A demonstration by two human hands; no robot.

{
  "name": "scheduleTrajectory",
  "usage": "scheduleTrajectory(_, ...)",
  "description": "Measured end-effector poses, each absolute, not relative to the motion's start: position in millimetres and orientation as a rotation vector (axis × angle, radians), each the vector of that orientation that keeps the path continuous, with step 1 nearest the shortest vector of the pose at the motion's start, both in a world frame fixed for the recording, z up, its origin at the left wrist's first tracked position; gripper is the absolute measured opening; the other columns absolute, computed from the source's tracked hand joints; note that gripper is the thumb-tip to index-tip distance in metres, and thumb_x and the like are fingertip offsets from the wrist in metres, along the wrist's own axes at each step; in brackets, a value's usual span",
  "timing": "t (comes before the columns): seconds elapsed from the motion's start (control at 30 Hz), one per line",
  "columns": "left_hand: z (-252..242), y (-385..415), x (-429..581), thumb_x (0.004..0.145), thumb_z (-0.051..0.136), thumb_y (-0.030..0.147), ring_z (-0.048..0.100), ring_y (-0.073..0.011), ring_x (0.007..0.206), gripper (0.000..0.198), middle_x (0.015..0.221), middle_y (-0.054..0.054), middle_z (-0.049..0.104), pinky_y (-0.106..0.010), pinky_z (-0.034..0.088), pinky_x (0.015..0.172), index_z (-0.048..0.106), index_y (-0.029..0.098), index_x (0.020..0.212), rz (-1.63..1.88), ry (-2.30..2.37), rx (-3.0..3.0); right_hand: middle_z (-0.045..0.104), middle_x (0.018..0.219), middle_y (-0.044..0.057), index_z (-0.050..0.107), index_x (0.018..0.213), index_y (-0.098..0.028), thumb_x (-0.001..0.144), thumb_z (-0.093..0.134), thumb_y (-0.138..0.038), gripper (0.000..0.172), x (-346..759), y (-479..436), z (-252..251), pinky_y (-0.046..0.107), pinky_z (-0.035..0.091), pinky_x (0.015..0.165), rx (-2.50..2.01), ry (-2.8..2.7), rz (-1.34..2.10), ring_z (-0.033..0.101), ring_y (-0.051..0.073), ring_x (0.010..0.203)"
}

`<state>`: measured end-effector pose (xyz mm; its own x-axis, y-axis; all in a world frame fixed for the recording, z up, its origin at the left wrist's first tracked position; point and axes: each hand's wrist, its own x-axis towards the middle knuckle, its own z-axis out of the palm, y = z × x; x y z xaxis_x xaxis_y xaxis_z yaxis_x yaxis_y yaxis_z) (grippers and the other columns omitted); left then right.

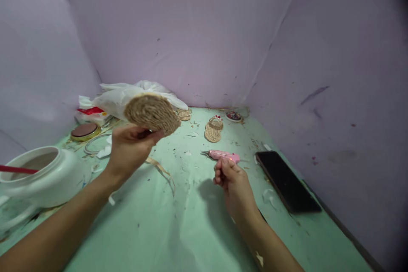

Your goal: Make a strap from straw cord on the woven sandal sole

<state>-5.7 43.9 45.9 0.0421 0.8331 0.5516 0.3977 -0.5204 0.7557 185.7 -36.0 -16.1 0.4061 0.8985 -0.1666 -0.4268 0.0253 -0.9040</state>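
Note:
My left hand (132, 148) grips a coiled jute-rope piece (153, 114) by its lower edge, thumb on the near side. The piece is raised above the table, tilted, with ridged rows of twine facing me. My right hand (234, 182) is closed, fingertips pinched together; whatever may be between them is too small to make out. It hovers over the table, its shadow to the left. Just beyond those fingers is a pink glue gun (223, 155), nozzle pointing left, its handle partly hidden. Farther back lies a small jute piece (213, 131) with a red-and-white trim.
A white pot (60, 178) with a red stick stands at left, near a round tin (85, 131). Behind is a plastic bag (121, 95). A phone (288, 182) lies at right; a small dish (233, 116) sits at the back. Walls enclose the green tabletop (153, 229).

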Motion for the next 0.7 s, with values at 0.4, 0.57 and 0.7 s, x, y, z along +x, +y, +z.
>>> scheduleTrajectory(0.4,-22.9,36.0,9.3,0.068,0.047,0.005,0.060,-0.0237,0.093,0.037,0.114,-0.012,0.059,-0.035,0.053,0.070,0.060,0.017,0.101,0.616,0.765,3.012,0.055,0.064,-0.001,0.055,0.080,-0.018,0.069,0.055,-0.037,0.022,223.1,-38.6,-8.7,0.022,0.031,0.044,-1.495,-0.757,0.498,0.042,0.010,0.047)
scheduleTrajectory(0.57,-16.3,37.6,6.0,0.063,0.042,0.001,0.063,-0.0223,0.086,0.043,0.104,-0.013,0.063,-0.033,0.054,0.063,0.060,0.015,0.099,1.034,0.849,2.997,0.065,0.081,0.007,0.062,0.087,-0.023,0.066,0.058,-0.045,0.030,255.2,-50.6,-3.6,0.028,0.032,0.052,-2.283,-1.275,0.291,0.058,0.023,0.068)
scheduleTrajectory(0.7,-22.7,38.3,7.6,0.069,0.043,0.006,0.064,-0.0190,0.079,0.031,0.096,-0.010,0.066,-0.030,0.054,0.063,0.062,0.015,0.093,1.252,0.932,2.903,0.067,0.082,0.008,0.062,0.085,-0.023,0.066,0.058,-0.049,0.032,250.6,-54.0,-9.4,0.029,0.030,0.052,-2.475,-1.502,0.296,0.060,0.026,0.072)
